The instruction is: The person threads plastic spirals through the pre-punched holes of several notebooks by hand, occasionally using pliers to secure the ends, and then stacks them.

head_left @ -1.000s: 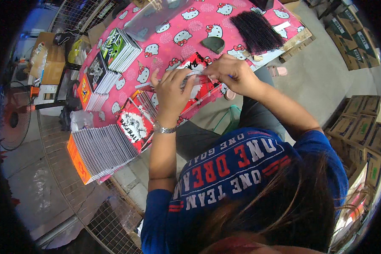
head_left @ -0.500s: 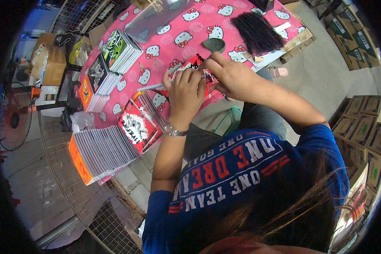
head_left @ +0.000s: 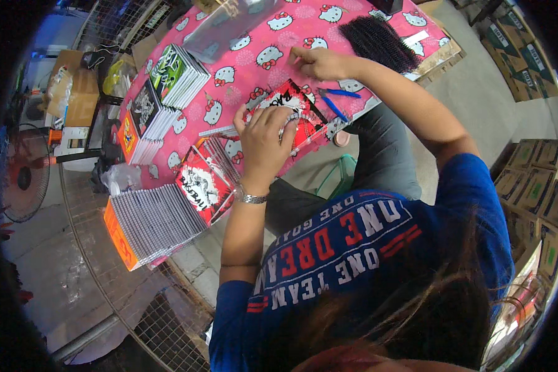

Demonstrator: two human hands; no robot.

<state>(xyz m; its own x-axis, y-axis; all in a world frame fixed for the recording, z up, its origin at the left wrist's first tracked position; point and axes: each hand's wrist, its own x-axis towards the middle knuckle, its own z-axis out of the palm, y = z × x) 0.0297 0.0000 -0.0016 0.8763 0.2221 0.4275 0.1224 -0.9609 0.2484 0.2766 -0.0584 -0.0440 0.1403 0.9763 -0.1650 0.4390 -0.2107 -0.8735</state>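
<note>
While the pink cat-print table (head_left: 245,71) fills the far side, an orange-covered notebook stack (head_left: 158,223) sits near L, a black spiral-coil bundle (head_left: 378,46) far R. Red/white/black notebook (head_left: 304,118) lies mid near edge; L hand (head_left: 266,133) rests on it w/ fingers loosely spread; R hand (head_left: 316,63) beyond, fingers part-curled, can't tell if holding. Blue-handled pliers (head_left: 336,108) just R.

Soft, fairly even light on the table (head_left: 243,79) leaves the left hand (head_left: 268,137) reasonably sharp; the hair (head_left: 415,325) sinks into shadow. Bluish tint upper left, bright glare lower right. Fisheye distortion curves the outer edges, softened toward black corners
</note>
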